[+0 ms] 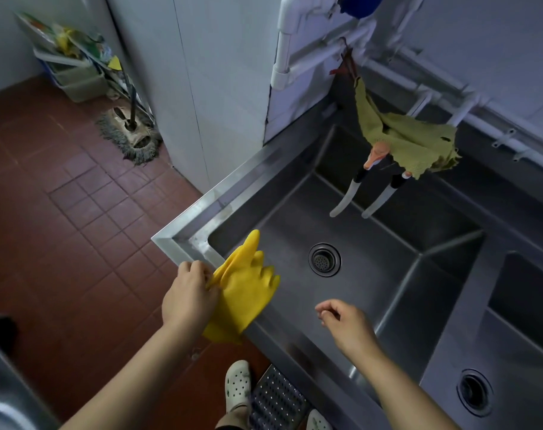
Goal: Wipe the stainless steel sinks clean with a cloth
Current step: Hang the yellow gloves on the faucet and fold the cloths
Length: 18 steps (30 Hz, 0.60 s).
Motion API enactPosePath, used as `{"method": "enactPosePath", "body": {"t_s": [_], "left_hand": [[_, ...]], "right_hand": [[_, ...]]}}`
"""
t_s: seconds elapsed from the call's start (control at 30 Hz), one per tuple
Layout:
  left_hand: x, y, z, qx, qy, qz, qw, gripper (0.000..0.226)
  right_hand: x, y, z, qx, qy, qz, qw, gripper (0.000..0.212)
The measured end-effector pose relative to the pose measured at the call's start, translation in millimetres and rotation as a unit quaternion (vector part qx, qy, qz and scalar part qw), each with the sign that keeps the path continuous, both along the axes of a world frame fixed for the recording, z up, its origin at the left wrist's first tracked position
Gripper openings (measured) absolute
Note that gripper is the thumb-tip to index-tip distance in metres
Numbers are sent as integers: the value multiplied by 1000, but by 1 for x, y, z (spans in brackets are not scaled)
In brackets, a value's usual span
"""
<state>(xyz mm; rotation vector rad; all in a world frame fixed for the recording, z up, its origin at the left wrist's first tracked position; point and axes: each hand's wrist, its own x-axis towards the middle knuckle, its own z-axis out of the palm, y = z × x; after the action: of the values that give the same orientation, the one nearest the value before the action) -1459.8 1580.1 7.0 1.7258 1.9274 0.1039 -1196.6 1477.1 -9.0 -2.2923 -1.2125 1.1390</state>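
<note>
A stainless steel double sink fills the right of the view; the left basin has a round drain and the right basin lies beyond a divider. A yellow rubber glove drapes over the left basin's front corner rim. My left hand grips the glove at its cuff side. My right hand hovers over the front rim with loosely curled fingers, holding nothing. A green cloth hangs over the taps at the back of the left basin.
White pipes run along the tiled wall behind the sink. A mop head and a rack of bins stand on the red tile floor at left. A perforated floor grate and my shoe are below the sink's front.
</note>
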Motion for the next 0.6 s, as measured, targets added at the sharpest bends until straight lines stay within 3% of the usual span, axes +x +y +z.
{"method": "enactPosePath", "body": {"t_s": [0.17,0.33,0.43,0.6], "left_hand": [[4,8,6,-38,-24,1,999,22],[14,18,21,-46,30,-108,993,15],[30,25,35,-74,-47,-165,982,27],[57,46,80,14,-117,-180,977,30]], "right_hand": [[-1,4,3,-8,4,1,1000,29],[1,14,9,0,4,0,1000,30],[14,28,24,18,10,-36,999,29],[49,66,60,107,42,-170,979,29]]}}
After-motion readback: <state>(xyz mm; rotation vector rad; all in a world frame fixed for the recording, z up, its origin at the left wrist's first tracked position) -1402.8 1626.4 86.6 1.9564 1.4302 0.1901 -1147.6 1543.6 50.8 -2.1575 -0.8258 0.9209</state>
